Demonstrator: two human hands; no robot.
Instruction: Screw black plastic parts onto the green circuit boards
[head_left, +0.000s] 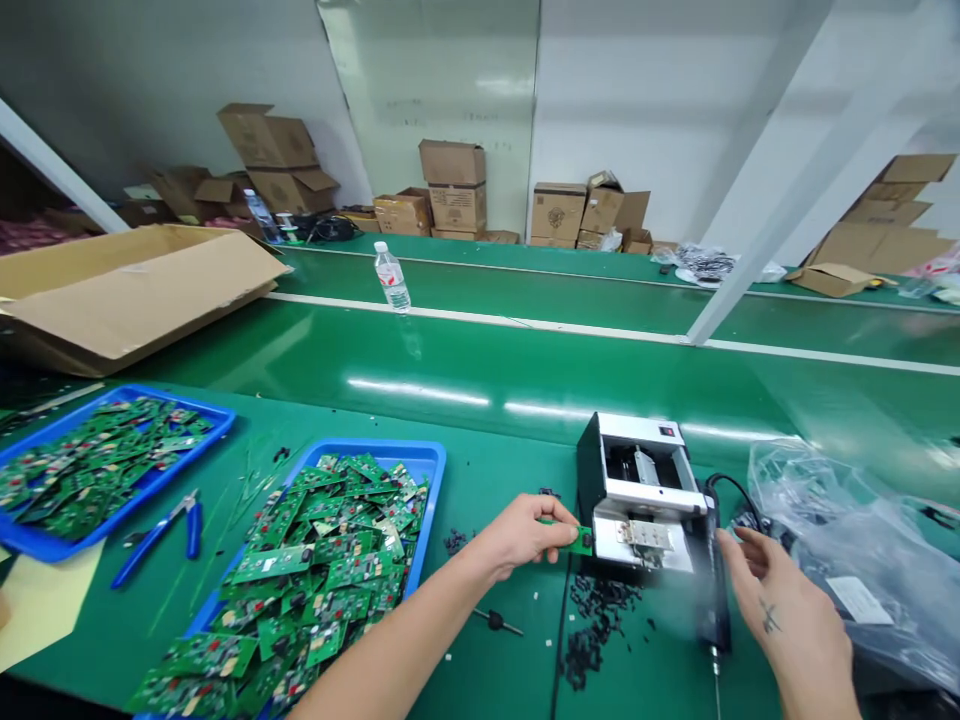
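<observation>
My left hand (pixel 517 535) pinches a small green circuit board (pixel 577 541) between its fingers, end held to the black metal machine (pixel 637 470); my right hand (pixel 784 630) hangs open nearby, fingers spread, with the blue tray (pixel 375 450) within reach.

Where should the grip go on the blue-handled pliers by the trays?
Take the blue handles from above, on the near side: they lie flat on the green bench, spread apart toward you, with the head pointing away.
</observation>
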